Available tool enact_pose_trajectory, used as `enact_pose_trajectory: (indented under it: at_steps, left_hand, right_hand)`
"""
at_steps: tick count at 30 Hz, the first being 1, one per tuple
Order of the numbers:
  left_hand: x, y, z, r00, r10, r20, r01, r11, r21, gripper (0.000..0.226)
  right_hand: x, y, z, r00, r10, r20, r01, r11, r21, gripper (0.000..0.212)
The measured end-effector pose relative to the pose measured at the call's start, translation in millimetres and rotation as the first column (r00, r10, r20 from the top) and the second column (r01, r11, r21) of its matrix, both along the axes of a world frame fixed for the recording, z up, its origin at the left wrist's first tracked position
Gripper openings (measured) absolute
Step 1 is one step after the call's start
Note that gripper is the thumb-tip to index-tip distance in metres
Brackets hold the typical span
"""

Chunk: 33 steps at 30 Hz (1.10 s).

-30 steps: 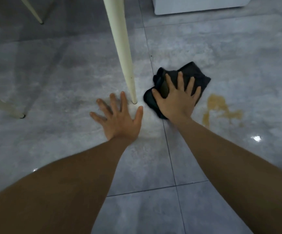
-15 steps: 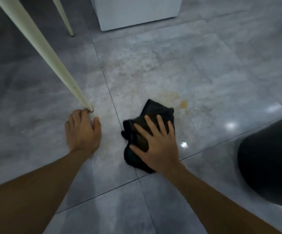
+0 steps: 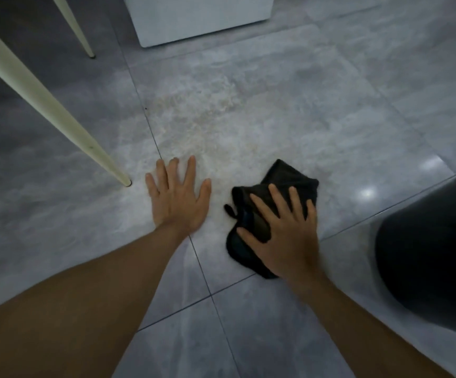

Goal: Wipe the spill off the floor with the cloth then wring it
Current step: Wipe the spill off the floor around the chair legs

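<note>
The right hand (image 3: 284, 236) is pressing flat on the black cloth (image 3: 281, 184) just right of the frame's centre, fingers spread wide across the fabric, nothing gripped; the cloth is lying crumpled on the grey tiled floor (image 3: 289, 110), one corner poking toward the upper part of the frame and a small loop sticking out at its left edge; part of it is lying hidden under the palm, so its full outline is not showing; the left hand (image 3: 179, 197) is resting palm-down on the bare tile just left of centre, fingers splayed open, holding nothing, sitting near the cloth but not touching it; both forearms are reaching in from the bottom edge; above the hands, in the middle of the frame, a pale, faintly yellowish smear (image 3: 207, 124) is showing across the tile, thin and patchy; whether it is wet is not clear; a cream furniture leg (image 3: 44, 105) is slanting down from the left edge, its foot planted on the floor just left of the left hand; a second thin leg (image 3: 76, 28) is standing in the upper left; a white box-like base (image 3: 199, 17) is sitting at the top centre; a dark rounded shape (image 3: 434, 246) is filling the right edge, too blurred to name; bright light spots are glinting on the tile beside it
</note>
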State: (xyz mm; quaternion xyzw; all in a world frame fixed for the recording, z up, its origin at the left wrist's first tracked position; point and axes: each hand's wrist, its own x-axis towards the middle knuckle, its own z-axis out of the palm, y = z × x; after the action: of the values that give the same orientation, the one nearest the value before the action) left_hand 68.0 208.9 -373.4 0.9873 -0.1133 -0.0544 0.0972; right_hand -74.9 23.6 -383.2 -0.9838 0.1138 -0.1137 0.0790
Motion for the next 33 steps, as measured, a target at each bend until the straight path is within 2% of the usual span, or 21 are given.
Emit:
enact_pose_trajectory:
  at_steps: [4,7,9,12,13,14,17,19,22,25,27,30,32,33]
  left_hand:
    - [-5,-8,-2,0.999,-0.014,-0.035,0.015,0.999,0.038,0.071]
    - [3,-10,-4,1.000,-0.005,-0.010,0.006,1.000,0.022,0.070]
    - [5,-10,-6,1.000,-0.012,-0.022,0.013,0.999,0.034,0.069]
    - [2,-7,-8,0.999,-0.026,-0.027,0.026,0.999,0.032,0.067]
    - [2,-7,-7,0.999,-0.030,-0.022,0.031,0.999,0.029,0.067]
    - [5,-6,-7,1.000,-0.023,-0.013,0.023,0.999,0.027,0.066]
    - [7,-12,-5,1.000,-0.017,0.007,0.017,1.000,0.016,0.066]
    - [7,-13,-7,1.000,-0.017,0.013,0.017,1.000,0.013,0.064]
    - [10,-6,-9,1.000,-0.014,0.004,0.014,0.999,0.043,0.063]
    - [10,3,-6,0.999,-0.037,-0.014,0.038,0.996,0.085,0.067]
    - [12,0,-4,0.999,-0.051,-0.013,0.051,0.997,0.065,0.067]
    - [17,-5,-1,0.999,-0.047,-0.018,0.048,0.998,0.051,0.066]
    - [11,-3,-1,0.998,-0.038,-0.045,0.039,0.999,0.034,0.063]
    - [9,-3,-1,0.998,-0.037,-0.042,0.038,0.999,0.021,0.063]
  right_hand:
    - [38,-64,20,0.938,-0.276,-0.211,0.282,0.959,-0.003,0.081]
    - [117,-66,27,0.903,-0.334,-0.269,0.367,0.927,0.080,0.090]
    - [138,-41,22,0.926,-0.271,-0.263,0.292,0.955,0.045,0.088]
    - [105,-15,10,0.995,0.024,-0.100,-0.026,1.000,-0.016,0.077]
    - [94,-18,10,0.995,0.069,-0.072,-0.071,0.997,-0.021,0.075]
    - [96,-27,12,0.995,0.071,-0.072,-0.073,0.997,-0.024,0.075]
    - [141,-48,23,0.969,-0.145,-0.198,0.149,0.989,0.008,0.084]
    - [179,-37,24,0.945,-0.215,-0.247,0.233,0.971,0.046,0.088]
    - [194,11,17,0.972,-0.088,-0.219,0.103,0.993,0.054,0.081]
    - [136,33,5,0.990,0.090,-0.104,-0.090,0.996,0.010,0.066]
    - [99,7,0,0.991,0.127,-0.050,-0.129,0.991,-0.032,0.063]
    - [106,-40,13,0.989,0.021,-0.146,-0.026,0.999,-0.029,0.074]
    - [105,-35,15,0.961,-0.107,-0.255,0.108,0.994,-0.011,0.081]
    - [96,-26,15,0.956,-0.137,-0.259,0.142,0.990,0.002,0.082]
